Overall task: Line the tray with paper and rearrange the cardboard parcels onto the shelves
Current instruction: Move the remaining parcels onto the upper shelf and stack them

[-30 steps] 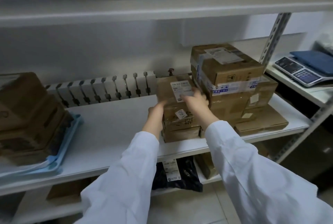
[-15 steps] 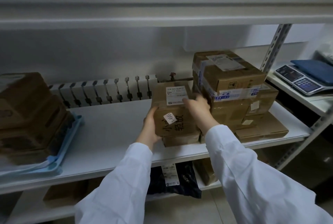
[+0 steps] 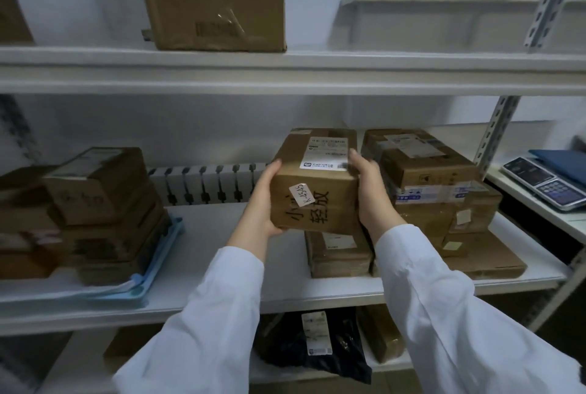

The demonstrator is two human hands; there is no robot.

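parcel (image 3: 317,203) — brown, black handwriting | tray (image 3: 160,262) — light blue | shelf (image 3: 222,235) white | bag (image 3: 344,351) black

The matt brown cardboard parcel (image 3: 314,182) bears a smooth white paper label (image 3: 326,153), above a smooth white-painted shelf (image 3: 222,235) with a perforated metal upright (image 3: 496,136).

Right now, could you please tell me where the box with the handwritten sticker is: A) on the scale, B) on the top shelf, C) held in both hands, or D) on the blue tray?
C: the left hand and right hand hold the box by its sides, over the middle shelf.
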